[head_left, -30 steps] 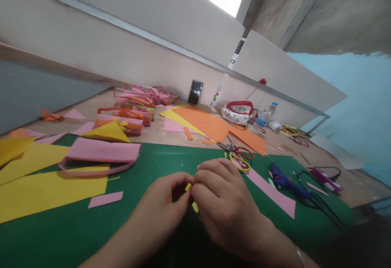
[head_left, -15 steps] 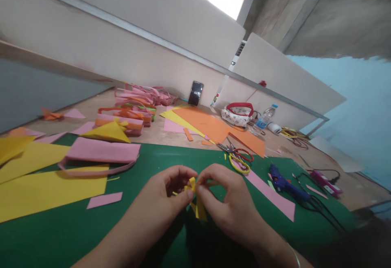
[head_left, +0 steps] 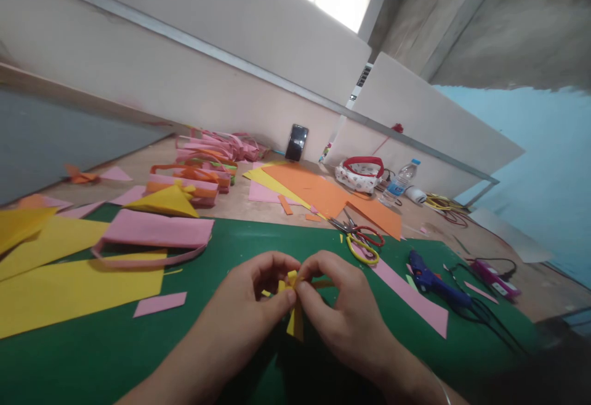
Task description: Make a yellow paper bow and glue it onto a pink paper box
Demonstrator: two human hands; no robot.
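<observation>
My left hand (head_left: 263, 291) and my right hand (head_left: 339, 300) meet in the middle of the view above a green mat (head_left: 221, 356). Both are closed, thumbs and forefingers pinching a small looped piece made of yellow strips (head_left: 296, 324). One strip end hangs down below the thumbs, and another sticks out behind my right fingers. Part of the piece is hidden by the fingers. Left of my hands lie a pink bag-like piece with a strap (head_left: 159, 229), a small pink strip (head_left: 159, 304) and yellow sheets (head_left: 83, 294).
Scissors with red and yellow handles (head_left: 362, 248) lie on a long pink strip (head_left: 415, 300). A blue glue gun (head_left: 436, 285) with cables rests at right. Behind are orange sheets (head_left: 309, 186), a phone (head_left: 296, 142), a water bottle (head_left: 401, 181) and stacked pink pieces (head_left: 221, 146).
The hanging yellow strip end has swung slightly left, and the yellow loops have turned a little between my fingers. Both hands keep their pinch in nearly the same place.
</observation>
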